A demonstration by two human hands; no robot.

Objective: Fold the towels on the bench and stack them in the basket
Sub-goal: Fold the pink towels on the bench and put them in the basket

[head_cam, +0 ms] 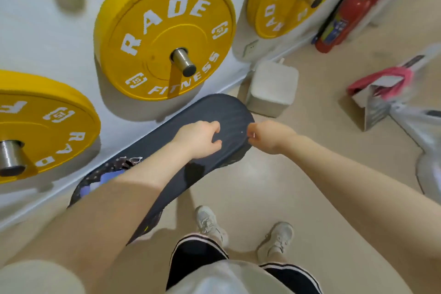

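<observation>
1. The landmark is the long dark grey padded bench (210,122), with a rounded far end and a fine ribbed surface, set close along the white wall (47,38).
2. The white mesh-sided basket (374,112) stands on the floor well to the right of the bench; pink cloth (381,79) and a pale sheet lie over its rim, and its inside cannot be made out.
3. A crumpled dark patterned towel with a lilac patch (105,174) lies on the near part of the bench, partly hidden by the left forearm.
4. The left hand (199,139) rests on the bench top near the rounded end, fingers curled tight, thumb pressed to them; what it pinches cannot be told.
5. The right hand (269,136) is at the bench's right edge, fingers closed in a pinch; a small pale speck shows at the fingertips, too small to identify.
6. The beige smooth floor (274,186) lies open to the right of the bench, where two pale sneakers (207,222) stand.
7. A white box-shaped unit (272,88) sits just beyond the bench's far end.
8. Yellow round weight plates (164,31) on steel pegs hang on the wall above the bench; a red fire extinguisher (346,16) leans far beyond.
</observation>
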